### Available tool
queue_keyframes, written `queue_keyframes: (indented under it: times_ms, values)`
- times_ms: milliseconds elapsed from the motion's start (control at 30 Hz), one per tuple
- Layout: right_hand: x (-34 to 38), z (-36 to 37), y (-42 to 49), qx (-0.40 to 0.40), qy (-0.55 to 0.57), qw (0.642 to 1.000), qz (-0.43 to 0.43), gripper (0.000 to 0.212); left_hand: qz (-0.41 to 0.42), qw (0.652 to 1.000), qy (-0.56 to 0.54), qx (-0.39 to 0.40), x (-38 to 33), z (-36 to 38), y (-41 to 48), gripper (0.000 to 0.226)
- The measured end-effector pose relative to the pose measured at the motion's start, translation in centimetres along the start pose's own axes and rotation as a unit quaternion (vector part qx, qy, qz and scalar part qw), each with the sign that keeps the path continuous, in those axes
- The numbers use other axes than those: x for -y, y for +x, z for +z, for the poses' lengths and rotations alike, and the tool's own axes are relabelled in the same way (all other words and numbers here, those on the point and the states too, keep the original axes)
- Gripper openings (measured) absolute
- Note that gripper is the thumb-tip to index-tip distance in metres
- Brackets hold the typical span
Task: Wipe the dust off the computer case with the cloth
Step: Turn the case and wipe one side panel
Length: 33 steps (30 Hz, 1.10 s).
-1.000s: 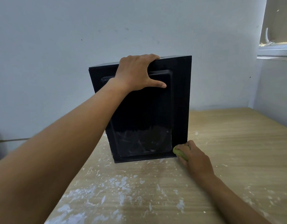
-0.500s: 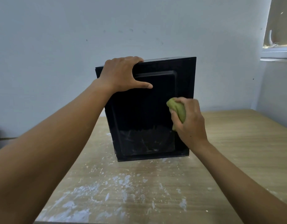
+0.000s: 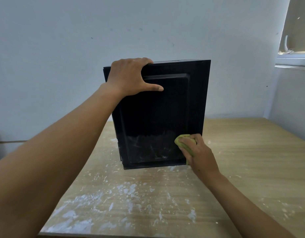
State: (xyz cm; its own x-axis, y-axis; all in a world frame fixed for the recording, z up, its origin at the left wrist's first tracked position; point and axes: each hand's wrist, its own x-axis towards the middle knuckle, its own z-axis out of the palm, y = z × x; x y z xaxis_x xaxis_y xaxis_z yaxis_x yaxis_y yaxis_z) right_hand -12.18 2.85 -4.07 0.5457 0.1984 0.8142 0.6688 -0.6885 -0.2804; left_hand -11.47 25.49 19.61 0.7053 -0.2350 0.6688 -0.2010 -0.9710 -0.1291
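Note:
A black computer case (image 3: 158, 114) stands upright on a wooden table, its side panel facing me. White dust streaks cover the lower part of that panel. My left hand (image 3: 131, 78) grips the case's top left edge, fingers over the top and thumb flat on the panel. My right hand (image 3: 198, 152) holds a bunched green cloth (image 3: 184, 145) and presses it against the panel's lower right corner.
The wooden table (image 3: 251, 152) carries white dust smears in front of the case and near its front edge. A pale wall rises right behind the case. A window sill (image 3: 294, 60) juts out at the upper right.
My right hand went up the panel's right side with the cloth, then came back down to the lower right corner. My left hand shifted slightly left along the top edge.

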Motion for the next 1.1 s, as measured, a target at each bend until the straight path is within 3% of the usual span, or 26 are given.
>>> queue_keyframes:
  times_ms: [467,733,900,1100]
  values:
    - [-2.0,2.2,-3.8,0.098,0.036,0.993,0.051,0.025,-0.002,1.000,0.001,-0.004,0.2,0.1,0.0,0.090]
    - [0.5,-0.3,0.9,0.013,0.019,1.000,0.007,0.025,0.001,1.000,0.000,-0.002,0.1,0.0,-0.1,0.090]
    - [2.1,-1.7,5.7,-0.072,0.017,0.997,0.024,0.026,0.001,1.000,-0.004,-0.003,0.1,0.0,-0.2,0.090]
    - [2.6,-1.7,6.7,-0.087,0.014,0.996,0.034,0.027,0.005,1.000,-0.001,-0.004,0.1,0.1,-0.2,0.090]
